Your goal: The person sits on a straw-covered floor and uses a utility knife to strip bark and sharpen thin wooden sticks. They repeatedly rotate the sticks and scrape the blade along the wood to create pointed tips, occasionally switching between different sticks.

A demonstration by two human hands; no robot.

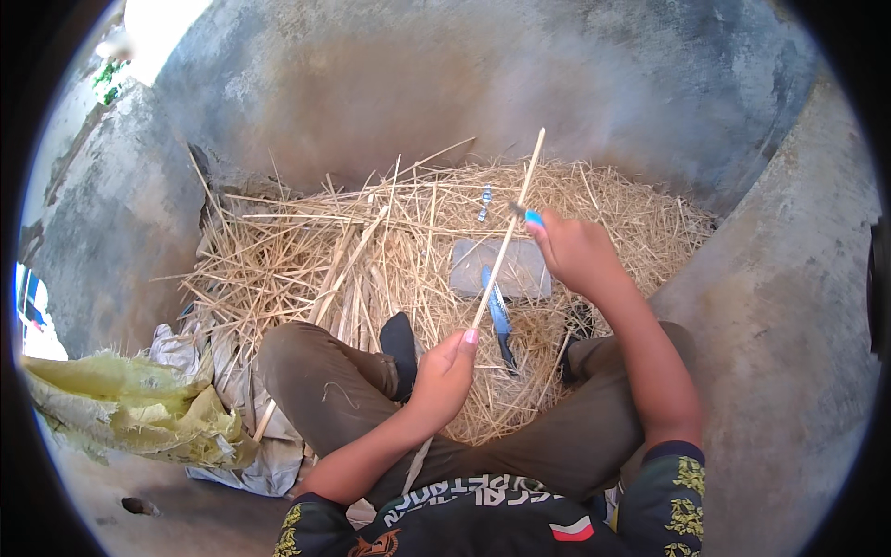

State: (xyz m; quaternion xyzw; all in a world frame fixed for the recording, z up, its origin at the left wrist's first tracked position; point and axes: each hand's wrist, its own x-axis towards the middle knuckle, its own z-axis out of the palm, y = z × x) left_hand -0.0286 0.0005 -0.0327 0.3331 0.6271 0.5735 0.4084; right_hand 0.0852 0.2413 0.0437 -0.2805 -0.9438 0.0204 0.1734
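Observation:
A long pale stick (510, 232), likely split bamboo, slants up and away between my knees. My left hand (440, 379) is closed around its near end, thumb on top. In my right hand (580, 252) is a small blue-handled tool (531, 216), its dark head against the stick's upper part; most of the handle is hidden in my fingers, and I cannot make out its exact kind. Below the stick lies a knife (498, 316) with a blue blade and a black handle, its tip on a grey slab (529, 271).
Loose straw-coloured shavings (613, 200) cover the floor ahead, with a heap of thin sticks (269, 251) at left. A small silvery-blue strip (484, 202) lies beyond the slab. Concrete walls (445, 84) rise behind and at right. A torn yellow sack (130, 408) is on my left.

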